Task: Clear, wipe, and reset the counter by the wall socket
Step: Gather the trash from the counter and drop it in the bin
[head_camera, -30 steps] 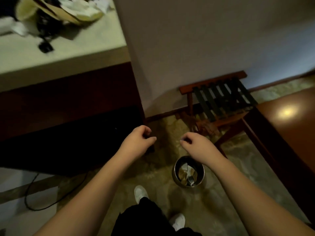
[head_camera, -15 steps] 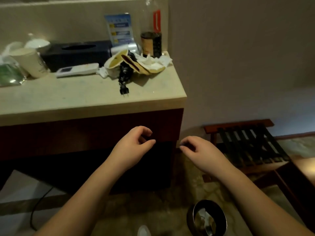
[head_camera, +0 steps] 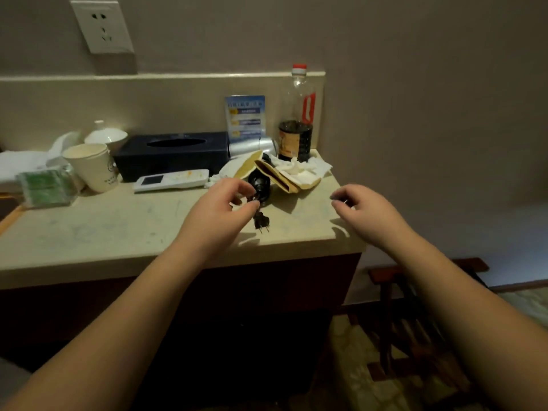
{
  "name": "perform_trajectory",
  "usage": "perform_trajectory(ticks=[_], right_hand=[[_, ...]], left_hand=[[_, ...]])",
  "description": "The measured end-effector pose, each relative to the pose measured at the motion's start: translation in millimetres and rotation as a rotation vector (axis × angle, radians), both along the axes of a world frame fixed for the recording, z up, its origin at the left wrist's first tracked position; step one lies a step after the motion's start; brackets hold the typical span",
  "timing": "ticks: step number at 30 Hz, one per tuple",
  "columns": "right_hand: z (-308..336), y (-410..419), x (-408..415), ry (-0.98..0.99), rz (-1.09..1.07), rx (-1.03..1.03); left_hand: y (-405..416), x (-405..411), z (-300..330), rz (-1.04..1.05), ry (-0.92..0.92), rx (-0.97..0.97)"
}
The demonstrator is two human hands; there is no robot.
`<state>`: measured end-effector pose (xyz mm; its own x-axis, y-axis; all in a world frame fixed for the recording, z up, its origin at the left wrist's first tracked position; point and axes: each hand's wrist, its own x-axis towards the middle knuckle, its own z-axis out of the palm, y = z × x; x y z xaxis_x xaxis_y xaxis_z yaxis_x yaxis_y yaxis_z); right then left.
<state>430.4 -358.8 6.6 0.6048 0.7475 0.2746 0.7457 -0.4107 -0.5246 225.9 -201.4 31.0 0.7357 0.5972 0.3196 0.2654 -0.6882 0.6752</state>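
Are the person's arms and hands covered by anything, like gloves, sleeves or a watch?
No. Both forearms are bare for all that shows, with no sleeve edge in view. The left hand and right hand wear no gloves, and no rings, watch or bracelet can be seen. The dim light hides finer detail.

A pale stone counter (head_camera: 118,232) carries a dark rectangular tissue box (head_camera: 172,154), white remote control (head_camera: 172,180), paper cup (head_camera: 90,166), dark-liquid plastic bottle (head_camera: 296,129) and crumpled white tissues (head_camera: 299,167).
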Motion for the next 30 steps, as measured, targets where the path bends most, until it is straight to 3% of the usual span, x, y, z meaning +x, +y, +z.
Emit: perform_trajectory(ticks=[7,15,30], right_hand=[[9.7,61.3,47.6,-0.097,0.016,-0.308],[6.5,89.0,54.0,-0.2,0.044,-0.422],[-13.3,93.5,57.7,-0.296,0.147,-0.273]], left_hand=[[54.7,40.6,11.2,-0.092,0.141,0.329],[70.4,83.6,1.9,-0.23,0.322,0.636],[74.2,110.3,-6.7,-0.234,0.277,0.714]])
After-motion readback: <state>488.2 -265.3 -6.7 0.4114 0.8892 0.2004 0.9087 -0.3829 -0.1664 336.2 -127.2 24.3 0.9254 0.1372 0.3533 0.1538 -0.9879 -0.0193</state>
